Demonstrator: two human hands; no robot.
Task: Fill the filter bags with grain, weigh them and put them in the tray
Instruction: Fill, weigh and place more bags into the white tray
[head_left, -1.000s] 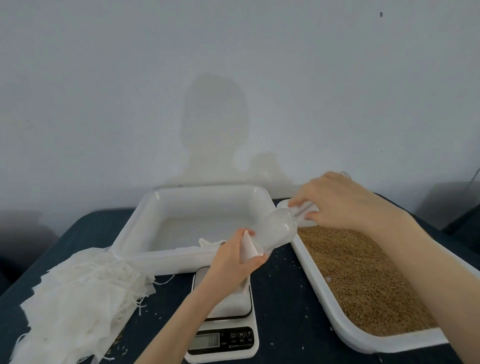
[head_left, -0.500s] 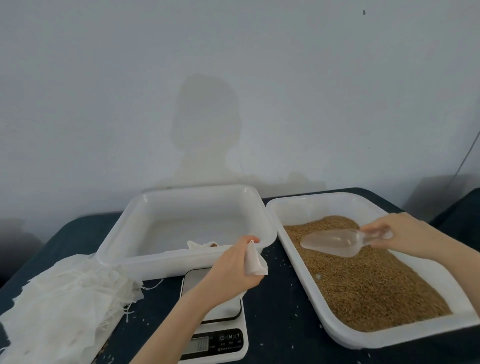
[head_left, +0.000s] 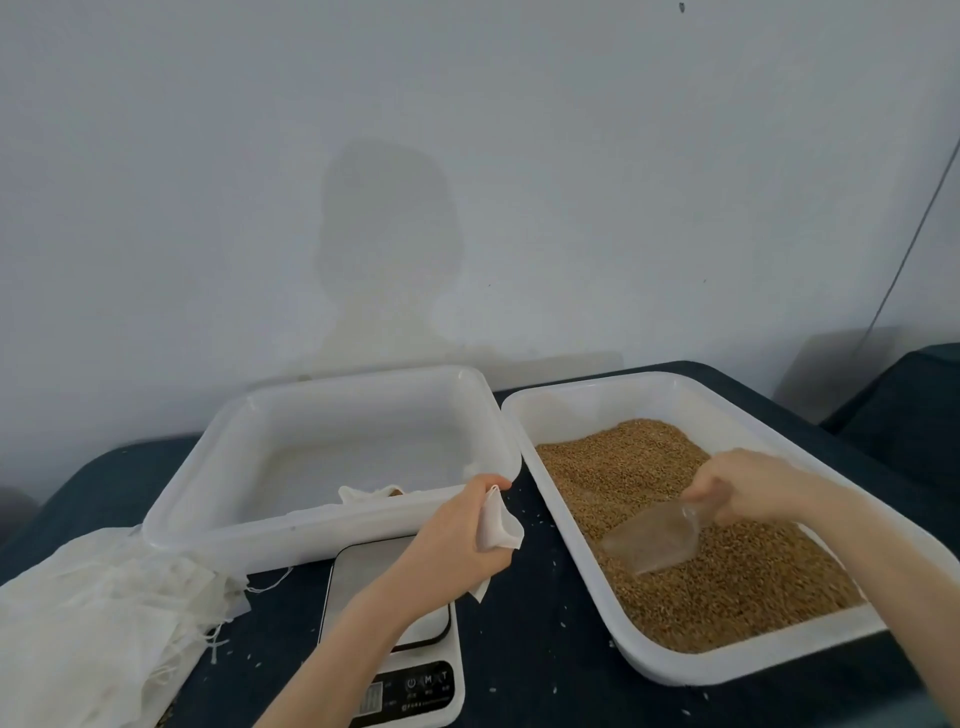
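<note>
We are scooping brown grain with the clear plastic scoop grasped in our right hand; our left hand is pinching a white filter bag. One filled bag is lying in the white plastic tray; many remain.

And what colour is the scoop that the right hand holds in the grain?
Clear, see-through plastic: the scoop lets the brown grain show through, seen in the head view.

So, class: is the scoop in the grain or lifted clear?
In the grain: the scoop, held by the right hand, has its mouth dug into the grain.
</note>
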